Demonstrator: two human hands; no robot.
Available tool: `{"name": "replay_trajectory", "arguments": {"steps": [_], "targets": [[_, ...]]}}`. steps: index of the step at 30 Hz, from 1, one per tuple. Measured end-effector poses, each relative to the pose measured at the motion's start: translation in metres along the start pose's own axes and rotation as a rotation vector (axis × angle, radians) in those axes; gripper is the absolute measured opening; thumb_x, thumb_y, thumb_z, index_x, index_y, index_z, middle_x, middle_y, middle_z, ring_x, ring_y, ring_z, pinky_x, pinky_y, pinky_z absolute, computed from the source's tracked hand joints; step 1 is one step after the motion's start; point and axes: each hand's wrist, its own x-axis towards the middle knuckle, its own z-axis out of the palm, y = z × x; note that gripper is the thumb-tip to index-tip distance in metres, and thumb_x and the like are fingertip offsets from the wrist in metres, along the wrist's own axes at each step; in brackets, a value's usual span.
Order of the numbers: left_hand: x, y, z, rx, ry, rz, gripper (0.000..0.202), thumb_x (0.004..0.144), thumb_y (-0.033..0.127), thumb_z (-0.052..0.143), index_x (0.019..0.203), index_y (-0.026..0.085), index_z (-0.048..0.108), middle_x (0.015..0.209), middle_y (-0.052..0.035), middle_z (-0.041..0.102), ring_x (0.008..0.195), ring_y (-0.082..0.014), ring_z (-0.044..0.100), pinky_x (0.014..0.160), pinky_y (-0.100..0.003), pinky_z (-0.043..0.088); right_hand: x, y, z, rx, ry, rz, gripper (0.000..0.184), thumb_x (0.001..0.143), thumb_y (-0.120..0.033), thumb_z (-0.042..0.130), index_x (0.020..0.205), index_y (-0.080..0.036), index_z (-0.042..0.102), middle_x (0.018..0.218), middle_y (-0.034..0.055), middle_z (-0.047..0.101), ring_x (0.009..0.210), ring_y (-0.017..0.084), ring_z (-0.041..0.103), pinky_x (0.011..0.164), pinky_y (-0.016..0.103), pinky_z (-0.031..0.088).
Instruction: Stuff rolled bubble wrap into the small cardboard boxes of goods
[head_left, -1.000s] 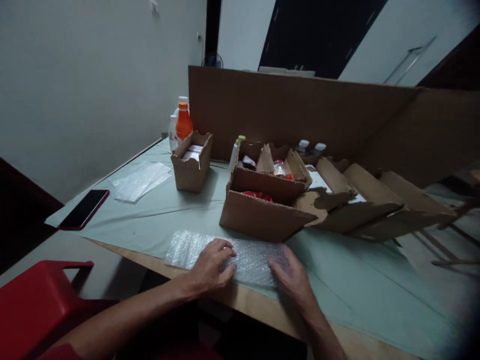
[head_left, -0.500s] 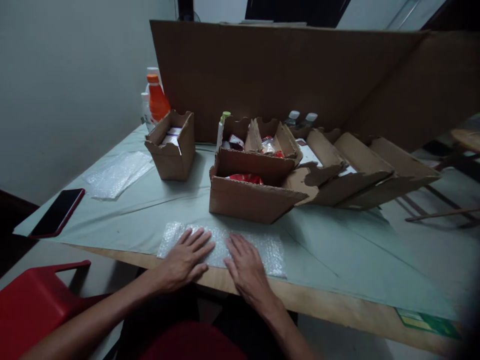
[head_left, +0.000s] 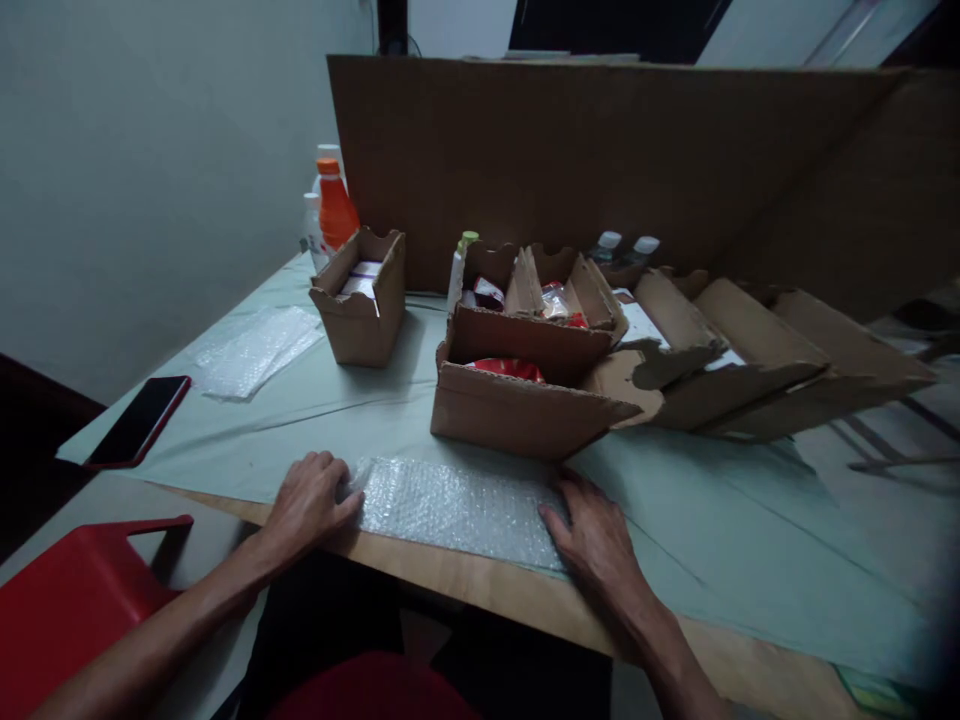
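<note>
A folded strip of clear bubble wrap [head_left: 457, 510] lies flat along the front edge of the table. My left hand [head_left: 311, 500] is at its left end, fingers bent over the edge and thumb on the wrap. At the right end, my right hand [head_left: 596, 530] holds the other edge, its thumb toward the wrap's middle. Just behind the wrap stands a cardboard bin [head_left: 517, 410] with a red packet [head_left: 506, 370] inside.
More cardboard bins [head_left: 750, 330] lean in a row to the right. A smaller bin [head_left: 364, 320] with white boxes, an orange bottle [head_left: 337, 210], other bubble wrap [head_left: 255, 350] and a phone [head_left: 139, 422] are at left. A red stool [head_left: 82, 590] stands below.
My hands have moved apart, from lying flat on the middle of the bubble wrap to its left and right ends. The view has shifted slightly.
</note>
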Motion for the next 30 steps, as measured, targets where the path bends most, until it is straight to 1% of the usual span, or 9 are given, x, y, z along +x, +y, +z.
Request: {"name": "replay_trajectory", "arguments": {"steps": [5,9,13,17,21,23,26,28,30], "targets": [[0.003,-0.001,-0.003,-0.263,-0.015,-0.06,0.008,0.079,0.018,0.053,0.082,0.021,0.059,0.083,-0.0032,0.066,0.08,-0.0205,0.062,0.073,-0.03,0.045,-0.024,-0.015,-0.015,0.165,-0.036,0.045,0.024,0.087,-0.039,0.05,0.075,-0.024,0.064,0.088,0.0086,0.075,0.078,0.026,0.07,0.074,0.038,0.054],[0.034,-0.017,-0.036,-0.297,0.063,-0.139,0.028,0.083,0.02,0.053,0.109,0.022,0.06,0.081,0.0004,0.07,0.075,-0.0202,0.066,0.069,-0.028,0.046,-0.065,-0.058,-0.023,0.525,-0.147,0.153,0.036,0.089,-0.042,0.056,0.118,-0.025,0.066,0.088,0.0041,0.077,0.073,0.021,0.073,0.065,0.028,0.057],[0.092,-0.003,-0.064,-0.145,0.183,-0.01,0.043,0.086,0.017,0.053,0.129,0.019,0.056,0.107,-0.0086,0.073,0.099,-0.0278,0.068,0.085,-0.037,0.05,-0.069,-0.126,-0.002,0.783,-0.246,0.046,0.064,0.089,-0.03,0.058,0.152,-0.025,0.046,0.124,0.008,0.073,0.105,0.024,0.073,0.087,0.03,0.059],[0.112,0.013,-0.057,-0.181,0.251,0.135,0.061,0.085,0.021,0.061,0.144,0.015,0.047,0.147,-0.0164,0.052,0.134,-0.0318,0.048,0.111,-0.044,0.039,-0.052,-0.17,0.016,0.918,-0.324,-0.013,0.035,0.088,-0.027,0.058,0.118,-0.024,0.074,0.115,0.0088,0.076,0.106,0.026,0.071,0.094,0.036,0.055],[0.052,-0.007,-0.034,-0.46,0.285,0.383,0.052,0.081,0.016,0.052,0.133,0.019,0.058,0.139,-0.0123,0.06,0.133,-0.0279,0.05,0.115,-0.047,0.038,-0.05,-0.173,0.019,1.126,-0.437,0.276,0.03,0.087,-0.042,0.064,0.101,-0.019,0.078,0.093,0.0086,0.076,0.079,0.021,0.069,0.072,0.031,0.055],[0.005,-0.02,-0.026,-0.59,0.149,0.505,0.054,0.076,0.014,0.051,0.128,0.025,0.062,0.135,-0.0082,0.063,0.137,-0.0279,0.048,0.115,-0.049,0.04,-0.052,-0.17,0.019,1.27,-0.477,0.451,0.037,0.083,-0.048,0.07,0.102,-0.017,0.077,0.086,0.0065,0.074,0.067,0.016,0.063,0.063,0.027,0.051],[-0.052,-0.021,-0.02,-0.625,-0.003,0.597,0.077,0.07,0.015,0.055,0.146,0.031,0.047,0.155,-0.0072,0.046,0.147,-0.0325,0.035,0.117,-0.054,0.037,-0.047,-0.171,0.019,1.478,-0.485,0.607,0.043,0.079,-0.051,0.075,0.104,-0.017,0.076,0.077,0.003,0.069,0.063,0.012,0.056,0.06,0.023,0.047],[-0.069,-0.012,-0.014,-0.592,0.01,0.607,0.087,0.069,0.012,0.056,0.152,0.031,0.039,0.16,-0.0092,0.04,0.147,-0.0348,0.035,0.118,-0.058,0.034,-0.04,-0.177,0.018,1.577,-0.479,0.666,0.044,0.077,-0.05,0.079,0.105,-0.016,0.075,0.077,0.0025,0.068,0.062,0.011,0.056,0.061,0.023,0.047],[-0.066,-0.002,-0.007,-0.627,0.077,0.533,0.075,0.074,0.01,0.053,0.146,0.027,0.047,0.146,-0.0125,0.055,0.135,-0.0318,0.05,0.113,-0.054,0.041,-0.033,-0.184,0.015,1.651,-0.485,0.707,0.047,0.073,-0.048,0.082,0.106,-0.015,0.075,0.08,0.0043,0.07,0.062,0.011,0.059,0.06,0.023,0.048]]}}
